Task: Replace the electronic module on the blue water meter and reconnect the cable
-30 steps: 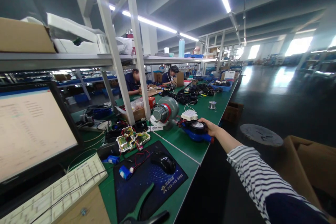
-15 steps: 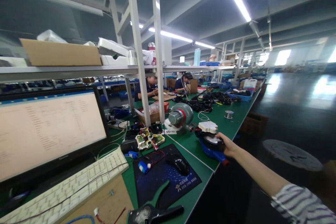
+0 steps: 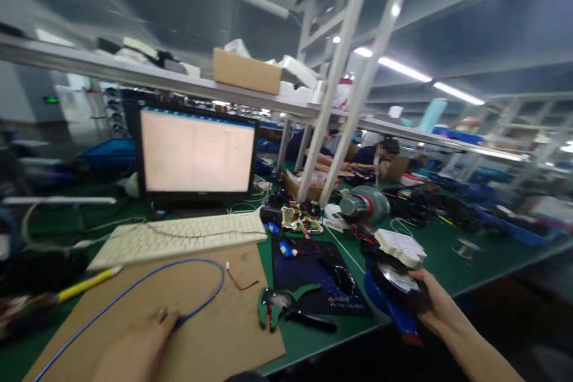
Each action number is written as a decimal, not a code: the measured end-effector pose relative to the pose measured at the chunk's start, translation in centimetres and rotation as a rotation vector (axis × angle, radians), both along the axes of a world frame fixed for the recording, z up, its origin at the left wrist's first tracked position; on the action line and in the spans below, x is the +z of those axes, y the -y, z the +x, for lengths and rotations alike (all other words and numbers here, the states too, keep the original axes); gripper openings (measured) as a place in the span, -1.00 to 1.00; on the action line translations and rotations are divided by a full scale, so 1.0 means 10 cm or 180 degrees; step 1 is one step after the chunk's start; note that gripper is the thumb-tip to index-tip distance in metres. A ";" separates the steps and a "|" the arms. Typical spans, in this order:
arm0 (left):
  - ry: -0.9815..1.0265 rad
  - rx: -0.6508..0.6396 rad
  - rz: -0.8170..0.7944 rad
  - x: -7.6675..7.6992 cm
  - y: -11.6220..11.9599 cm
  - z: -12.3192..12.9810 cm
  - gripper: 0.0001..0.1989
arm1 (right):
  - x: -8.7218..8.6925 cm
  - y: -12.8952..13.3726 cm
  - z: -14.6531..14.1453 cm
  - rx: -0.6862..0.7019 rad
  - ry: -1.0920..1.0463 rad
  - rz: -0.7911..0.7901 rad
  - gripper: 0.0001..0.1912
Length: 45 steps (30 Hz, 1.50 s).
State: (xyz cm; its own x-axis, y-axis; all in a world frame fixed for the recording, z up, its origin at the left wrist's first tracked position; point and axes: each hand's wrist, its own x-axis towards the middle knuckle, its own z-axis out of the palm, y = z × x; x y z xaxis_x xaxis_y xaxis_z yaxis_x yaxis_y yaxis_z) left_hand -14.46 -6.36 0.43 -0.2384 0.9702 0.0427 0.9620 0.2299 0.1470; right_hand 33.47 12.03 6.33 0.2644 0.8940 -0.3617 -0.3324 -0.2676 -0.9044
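Note:
My right hand [image 3: 432, 304] is closed around the right side of a blue and black device [image 3: 398, 286] at the bench edge. The device has a shiny face and a red tip, and a white moulded part [image 3: 401, 247] sits above it. Low on the left, my left hand [image 3: 138, 343], blurred, rests over the brown board [image 3: 233, 325] with its fingers closed on the dark end of a blue cable [image 3: 210, 261]. The cable loops across the board. Between the hands lie green-and-black wire strippers [image 3: 286, 304] and a thin red wire [image 3: 242, 283] with a white connector.
Behind the board stand a keyboard [image 3: 188, 237] and a monitor [image 3: 197, 149]. A mouse [image 3: 338, 271] lies on a dark mouse pad [image 3: 308, 301]. Circuit boards [image 3: 298, 218], a grey-green motor-like machine [image 3: 367, 206] and a solder spool [image 3: 466, 248] are farther back. Two people sit across the bench.
The view has swung left and down, bringing the whole board and my left hand into sight. My right hand still holds the blue and black device near the bench edge.

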 end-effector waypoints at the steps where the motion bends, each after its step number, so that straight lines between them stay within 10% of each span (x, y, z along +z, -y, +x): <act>1: 0.0024 -0.0013 -0.0045 0.05 0.03 0.04 -0.47 | 0.05 0.00 -0.10 0.0027 0.0002 0.0001 -0.81; 6: 0.0619 0.0221 0.0133 0.37 0.08 0.06 -0.61 | 0.18 -0.04 -0.86 0.0869 0.0200 0.0202 -0.78; 12: 0.1526 0.0500 0.0940 0.52 0.13 -0.52 -0.85 | 0.18 0.18 -2.17 0.1948 -0.0067 0.0466 -0.74; 21: 0.3887 0.0879 0.2298 0.87 0.16 -0.83 -0.54 | -0.19 0.78 -3.46 0.2901 -0.0739 -0.0071 -0.84; 32: 0.5054 0.0744 0.2227 0.94 -0.03 -0.68 -0.69 | -0.38 1.02 -3.51 0.2545 -0.0731 -0.0322 -0.86; 45: 0.3242 -0.0063 0.2226 0.96 -0.49 -0.32 -0.59 | -0.47 1.05 -2.84 0.3071 -0.0974 -0.0149 -0.51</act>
State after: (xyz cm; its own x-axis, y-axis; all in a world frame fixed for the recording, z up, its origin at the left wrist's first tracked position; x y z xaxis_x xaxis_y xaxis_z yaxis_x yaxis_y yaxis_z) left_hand -17.71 -1.46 10.02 -0.4522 0.8173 0.3571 0.3395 -0.2125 0.9163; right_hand 5.07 1.56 1.60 -0.6732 0.6603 -0.3330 -0.1712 -0.5773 -0.7984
